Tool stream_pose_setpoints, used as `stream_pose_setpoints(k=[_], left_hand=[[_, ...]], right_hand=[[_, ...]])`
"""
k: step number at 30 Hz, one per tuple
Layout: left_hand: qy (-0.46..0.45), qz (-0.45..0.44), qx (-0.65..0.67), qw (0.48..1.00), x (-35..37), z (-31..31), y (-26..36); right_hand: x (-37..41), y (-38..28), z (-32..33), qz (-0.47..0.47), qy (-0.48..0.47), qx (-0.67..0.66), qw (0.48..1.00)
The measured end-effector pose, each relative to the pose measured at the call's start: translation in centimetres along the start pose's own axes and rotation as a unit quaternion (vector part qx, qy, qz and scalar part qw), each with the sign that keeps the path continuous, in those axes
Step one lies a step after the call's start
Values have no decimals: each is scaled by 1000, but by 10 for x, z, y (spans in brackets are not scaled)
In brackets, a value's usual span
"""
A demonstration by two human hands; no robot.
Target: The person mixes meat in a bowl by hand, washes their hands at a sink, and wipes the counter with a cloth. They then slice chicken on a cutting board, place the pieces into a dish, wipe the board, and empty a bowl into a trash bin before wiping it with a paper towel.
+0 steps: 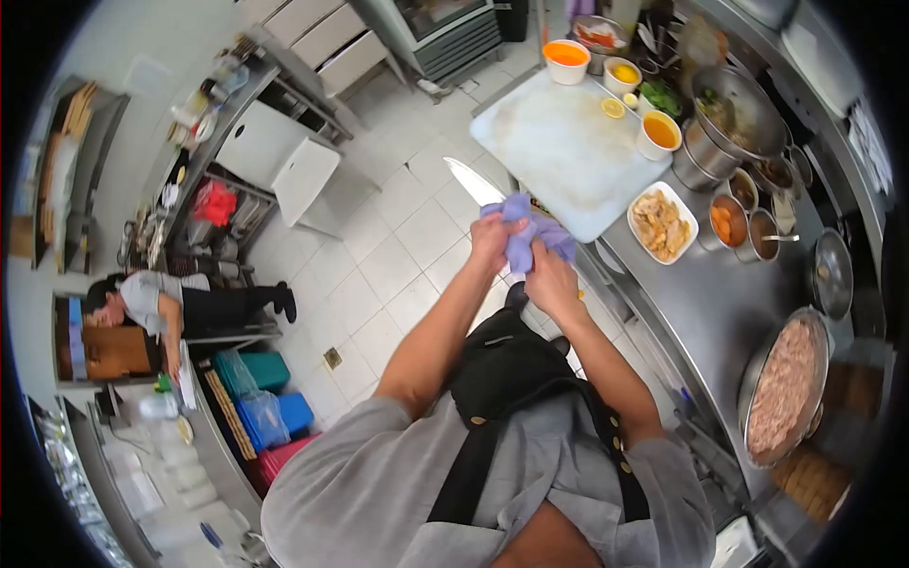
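Observation:
Both my hands are closed on a purple cloth (519, 248) in front of my apron, at the near left corner of a white cutting board (559, 142). My left hand (490, 241) grips the cloth's left side, and a knife (473, 182) sticks out of the cloth with its blade toward the upper left. The knife's handle is hidden. My right hand (551, 281) holds the lower right part of the cloth. Near the board's right edge stand a bowl of orange liquid (660, 133), a lemon half (613, 108) and a white dish of cooked pieces (661, 224).
On the steel counter (653, 275) are a pan (739, 114), metal pots and a large bowl of minced meat (786, 383). Another person (156, 308) leans over a counter at the left. A white chair (303, 180) stands on the tiled floor.

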State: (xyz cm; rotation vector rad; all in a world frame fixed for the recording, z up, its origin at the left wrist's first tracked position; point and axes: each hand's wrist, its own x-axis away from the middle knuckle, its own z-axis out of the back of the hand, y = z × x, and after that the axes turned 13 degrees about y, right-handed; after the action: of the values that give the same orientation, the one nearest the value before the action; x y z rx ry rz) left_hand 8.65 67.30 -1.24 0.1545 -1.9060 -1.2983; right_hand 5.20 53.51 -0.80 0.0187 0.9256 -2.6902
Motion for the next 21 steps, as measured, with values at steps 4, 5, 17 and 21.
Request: stream_pose_setpoints(k=[4,5,17,21], left_hand=[[100,-90,26,991,-103,22,47],[82,-112,16,990,-125,19,70],[-155,-419,-554,703,-261,-217,24],[-424,-443,-543,574,-152,-79,26]], right_hand=[[30,-3,45,-25,-32,-48,998],[45,4,56,-45,-12,-80,996],[36,15,103,-316,290,-35,903],[-54,44,39,-213,300,9,930]])
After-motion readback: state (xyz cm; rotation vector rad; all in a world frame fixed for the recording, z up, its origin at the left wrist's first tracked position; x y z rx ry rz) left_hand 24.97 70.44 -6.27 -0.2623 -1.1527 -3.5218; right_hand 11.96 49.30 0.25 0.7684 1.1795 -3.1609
